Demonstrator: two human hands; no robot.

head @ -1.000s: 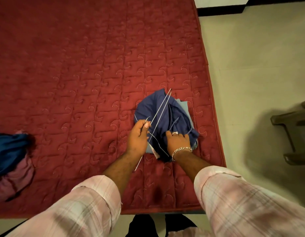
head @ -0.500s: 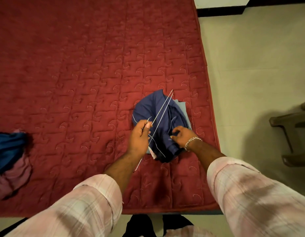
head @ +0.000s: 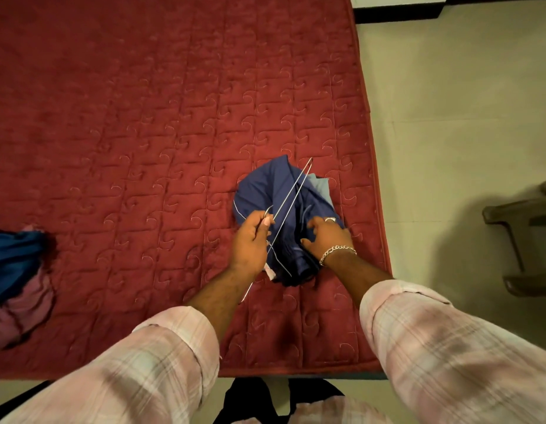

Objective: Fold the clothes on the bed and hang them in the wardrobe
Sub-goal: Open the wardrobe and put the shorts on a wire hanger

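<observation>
A navy blue garment [head: 267,191] lies bunched on the red quilted bed [head: 143,117] near its right edge, with a pale blue cloth [head: 319,186] showing beneath it. My left hand [head: 250,243] grips a thin wire hanger [head: 291,194] near its hook, and the wire slants up and right across the garment. My right hand [head: 325,237], wearing a ring and a chain bracelet, presses on the garment's right side with fingers spread; its thumb touches the dark fold.
A heap of blue and pink clothes [head: 14,270] lies at the bed's left edge. A dark chair [head: 522,240] stands on the pale floor [head: 449,117] to the right. The bed's near edge runs just in front of my legs.
My right hand moved from the garment's lower middle to its right side and spread its fingers over the cloth. The left hand and hanger have barely shifted.
</observation>
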